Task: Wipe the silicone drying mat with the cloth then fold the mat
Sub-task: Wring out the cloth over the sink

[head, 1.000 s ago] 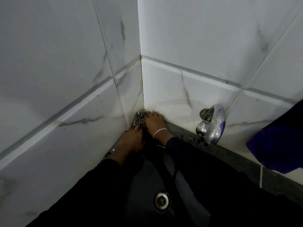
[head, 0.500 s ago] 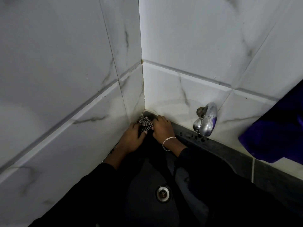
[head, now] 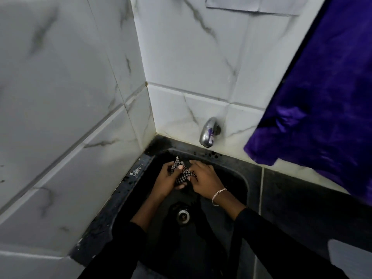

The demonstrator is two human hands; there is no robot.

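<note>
Tiled corner | black sink | left hand, right hand: fingers clutching checked cloth

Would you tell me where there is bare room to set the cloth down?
Free: dark counter between sink rim and purple fabric; basin floor around the drain. Crowded: far corner, where left hand and right hand grip the cloth.

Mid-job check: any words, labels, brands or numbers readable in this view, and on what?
No text can be read anywhere.
The pale sheet on the wall: looks blank, cut off by the top edge.
The tap, checked cloth, purple cloth and sink: no marks visible.
</note>
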